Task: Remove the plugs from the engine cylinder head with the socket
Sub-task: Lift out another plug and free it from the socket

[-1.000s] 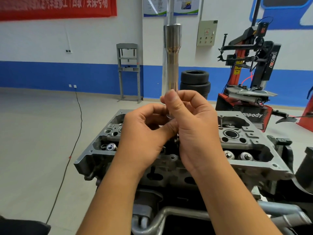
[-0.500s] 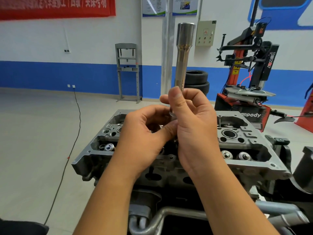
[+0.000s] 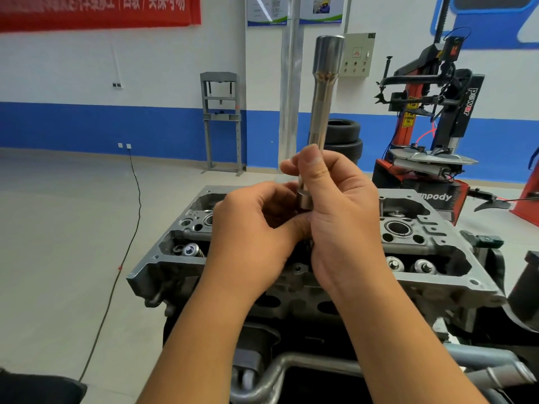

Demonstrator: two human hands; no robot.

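Nearest the camera, two bare forearms reach up over a grey cast-metal engine cylinder head (image 3: 437, 275) on its stand. The left hand (image 3: 253, 231) is curled, its fingers meeting at the flared lower end of a long polished steel tubular socket (image 3: 320, 112); what it pinches there is hidden. The right hand (image 3: 341, 220) wraps the socket's lower shaft, thumb pressed along it. The socket stands nearly upright, leaning slightly right, its wider top end well above both hands and above the head. Beyond stand a grey shop press frame (image 3: 222, 121), stacked black tyres (image 3: 344, 138) and a red-and-black tyre changer (image 3: 428, 135) against a blue-and-white wall (image 3: 87, 83).
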